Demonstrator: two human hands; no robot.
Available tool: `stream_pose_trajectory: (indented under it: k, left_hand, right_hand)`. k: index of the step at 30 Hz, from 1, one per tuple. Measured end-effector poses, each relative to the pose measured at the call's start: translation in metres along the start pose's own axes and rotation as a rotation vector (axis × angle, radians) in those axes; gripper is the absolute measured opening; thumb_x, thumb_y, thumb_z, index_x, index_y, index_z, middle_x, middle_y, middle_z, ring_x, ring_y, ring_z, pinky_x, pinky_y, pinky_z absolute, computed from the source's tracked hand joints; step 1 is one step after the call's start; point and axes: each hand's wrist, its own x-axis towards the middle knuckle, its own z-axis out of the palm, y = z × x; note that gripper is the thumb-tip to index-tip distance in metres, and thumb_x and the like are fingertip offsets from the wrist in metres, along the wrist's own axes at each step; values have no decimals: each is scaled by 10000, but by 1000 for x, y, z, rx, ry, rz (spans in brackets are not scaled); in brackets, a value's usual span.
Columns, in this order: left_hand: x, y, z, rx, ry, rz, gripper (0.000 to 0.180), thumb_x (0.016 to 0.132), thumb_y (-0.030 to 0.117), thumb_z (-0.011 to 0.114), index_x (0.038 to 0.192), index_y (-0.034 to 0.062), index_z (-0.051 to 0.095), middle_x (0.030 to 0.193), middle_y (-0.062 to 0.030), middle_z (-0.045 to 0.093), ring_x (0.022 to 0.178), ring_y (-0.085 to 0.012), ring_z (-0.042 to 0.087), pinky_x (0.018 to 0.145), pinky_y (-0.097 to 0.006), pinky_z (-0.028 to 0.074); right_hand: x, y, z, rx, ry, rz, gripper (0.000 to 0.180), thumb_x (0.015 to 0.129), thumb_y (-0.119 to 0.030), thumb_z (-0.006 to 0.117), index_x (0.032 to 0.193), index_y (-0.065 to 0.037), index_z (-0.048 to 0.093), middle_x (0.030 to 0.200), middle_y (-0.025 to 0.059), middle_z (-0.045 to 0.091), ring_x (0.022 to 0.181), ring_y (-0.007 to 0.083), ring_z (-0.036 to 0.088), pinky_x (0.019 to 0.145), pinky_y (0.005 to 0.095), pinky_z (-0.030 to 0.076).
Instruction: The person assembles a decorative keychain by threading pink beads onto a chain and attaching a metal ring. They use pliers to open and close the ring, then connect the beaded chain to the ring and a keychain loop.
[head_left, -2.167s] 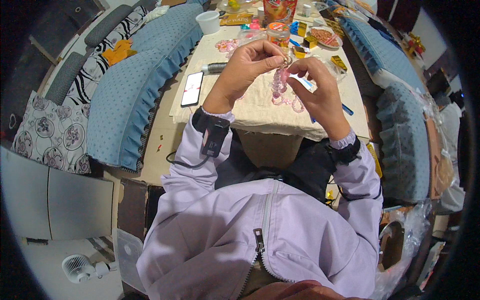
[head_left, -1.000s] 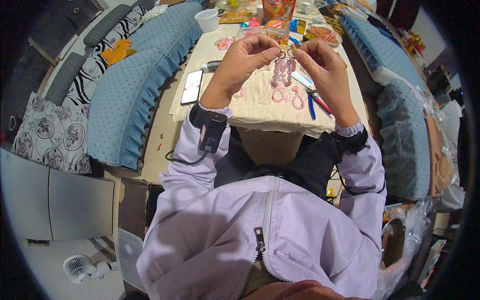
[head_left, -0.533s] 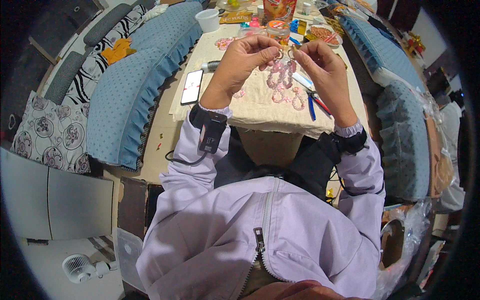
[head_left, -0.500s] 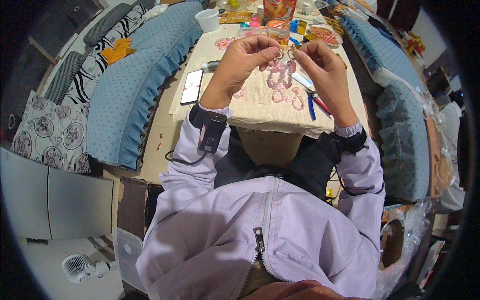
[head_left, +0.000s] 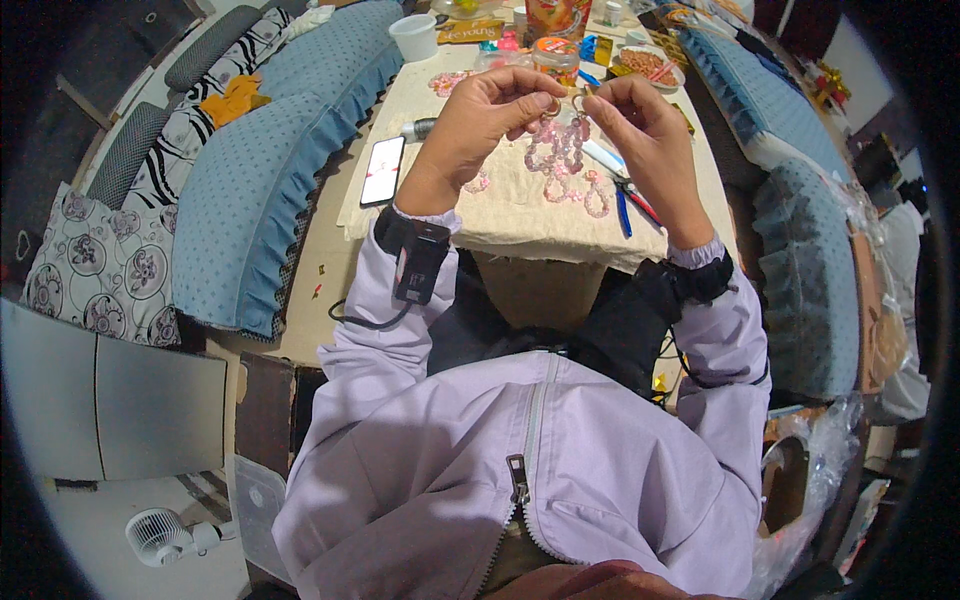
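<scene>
Above the cloth-covered table, my left hand [head_left: 500, 112] pinches one end of a pink and purple beaded strand [head_left: 573, 150], close to a small gold-coloured ring. My right hand [head_left: 635, 120] is closed at the fingertips on a gold-coloured clasp [head_left: 579, 101] at the strand's other end. The beads hang down in loops between both hands. Just below, a pink beaded loop [head_left: 597, 200] lies on the cloth [head_left: 500, 220], and I cannot tell whether it joins the hanging strand. Pliers with blue and red handles [head_left: 625, 212] rest by my right wrist.
A lit phone [head_left: 382, 172] lies left of my left hand. Behind the hands stand a lidded jar [head_left: 556, 60], a white tub [head_left: 414, 38] and a plate of reddish-brown bits [head_left: 648, 68]. Blue-covered sofas [head_left: 270, 180] flank the table.
Both hands keep their pinch and have barely moved. The ends of the strand sit a little differently between the fingertips, and the hanging beads have swung slightly.
</scene>
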Motion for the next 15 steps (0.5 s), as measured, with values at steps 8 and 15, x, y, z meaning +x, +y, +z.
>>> stream_pose_trajectory:
  k: [8, 15]
  left_hand:
    - [1, -1, -6, 11, -65, -80, 206, 905, 141, 672, 1086, 43, 686, 889, 27, 650, 714, -7, 525, 633, -140, 427]
    - [5, -2, -2, 6, -54, -148, 230, 904, 150, 674, 1103, 36, 671, 935, -3, 674, 811, -40, 612, 704, -148, 470]
  right_hand:
    - [2, 4, 0, -16, -13, -29, 200, 926, -209, 666, 915, -15, 617, 752, -2, 602, 697, 56, 542, 615, 214, 434]
    - [4, 14, -1, -36, -49, -47, 213, 924, -221, 670, 921, -14, 621, 759, -1, 606, 700, 60, 539, 617, 218, 434]
